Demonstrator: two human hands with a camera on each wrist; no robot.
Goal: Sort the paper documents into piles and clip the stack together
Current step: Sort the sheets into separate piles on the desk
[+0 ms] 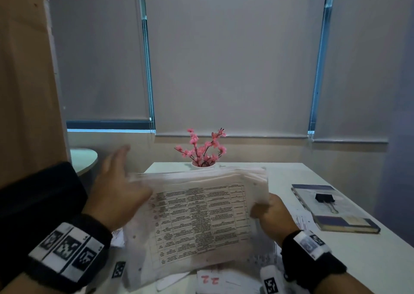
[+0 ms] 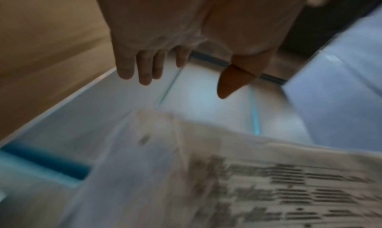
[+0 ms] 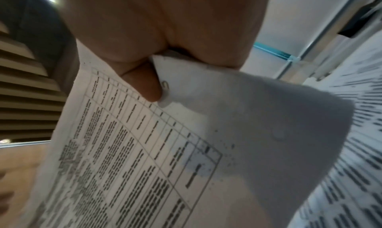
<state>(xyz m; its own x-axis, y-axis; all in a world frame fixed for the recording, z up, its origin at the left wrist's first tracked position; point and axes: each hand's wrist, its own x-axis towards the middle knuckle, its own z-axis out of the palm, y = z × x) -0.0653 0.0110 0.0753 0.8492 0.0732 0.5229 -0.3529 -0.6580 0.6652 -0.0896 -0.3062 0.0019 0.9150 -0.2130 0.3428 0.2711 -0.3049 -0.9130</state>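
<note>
A thick stack of printed papers [image 1: 197, 217], its top sheet [image 3: 128, 149] a table of text, is held upright above the white table [image 1: 349, 260]. My right hand [image 1: 272, 214] grips the stack's right edge, thumb [image 3: 147, 84] on the front sheet. My left hand [image 1: 118, 181] is flat with straight fingers [image 2: 144, 68] against the stack's left edge [image 2: 206, 174]; it is blurred. A black binder clip [image 1: 324, 198] lies on a book at the right.
The book [image 1: 333, 208] lies on the table's right side. More loose sheets [image 1: 224, 280] lie under the stack near the front edge. A white pot of pink flowers [image 1: 202, 152] stands behind the stack. A brown panel [image 1: 26, 81] rises at the left.
</note>
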